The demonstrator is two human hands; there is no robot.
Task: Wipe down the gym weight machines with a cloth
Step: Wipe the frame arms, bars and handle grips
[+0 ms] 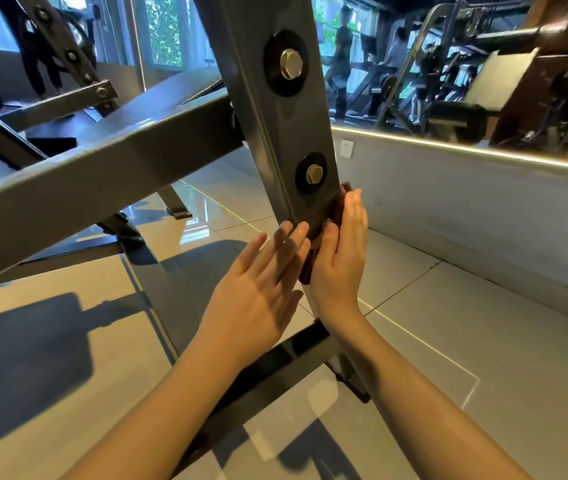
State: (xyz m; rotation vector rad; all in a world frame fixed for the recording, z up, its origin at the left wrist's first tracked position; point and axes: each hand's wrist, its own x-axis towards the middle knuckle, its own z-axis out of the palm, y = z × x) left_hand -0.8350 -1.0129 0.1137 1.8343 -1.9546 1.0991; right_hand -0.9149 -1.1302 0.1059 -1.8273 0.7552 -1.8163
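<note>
Where floor tiles [466, 323] gleam | cloth [337, 207] flat against grey upright [268, 133] | mirror [414, 46] behind

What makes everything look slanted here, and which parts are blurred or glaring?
Head view: the wide lens slants and stretches the post, beam and wall. Head view: window light throws hard shadows on the glossy floor, with glare patches. Head view: the left hand is motion-blurred, while the right hand, pressing the cloth on the post, looks sharper.

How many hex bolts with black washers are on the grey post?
2. Upper bolt high on the post; lower bolt just above the cloth. Others may be out of frame.
</note>
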